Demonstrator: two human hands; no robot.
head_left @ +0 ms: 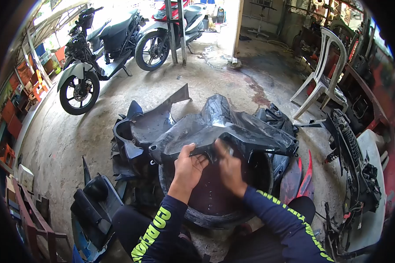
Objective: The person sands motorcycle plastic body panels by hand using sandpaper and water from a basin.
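Observation:
A wet, glossy black motorcycle fairing panel (193,136) rests across the top of a round black tub (208,219) of dark water. My left hand (189,171) grips the panel's near edge, thumb on top and fingers curled beneath. My right hand (229,168) is at the same edge, just right of the middle. Motion smears its fingers, so I cannot tell whether anything is in them. Drops show in the tub below the panel. Behind and to the left sits another curved dark panel (151,127).
More dark body parts (96,199) lie at my left, and red panels (297,177) at my right. A motorcycle frame section (353,171) stands farther right, near a plastic chair (324,72). A partly stripped scooter (96,57) and a red-and-white scooter (162,41) are parked behind.

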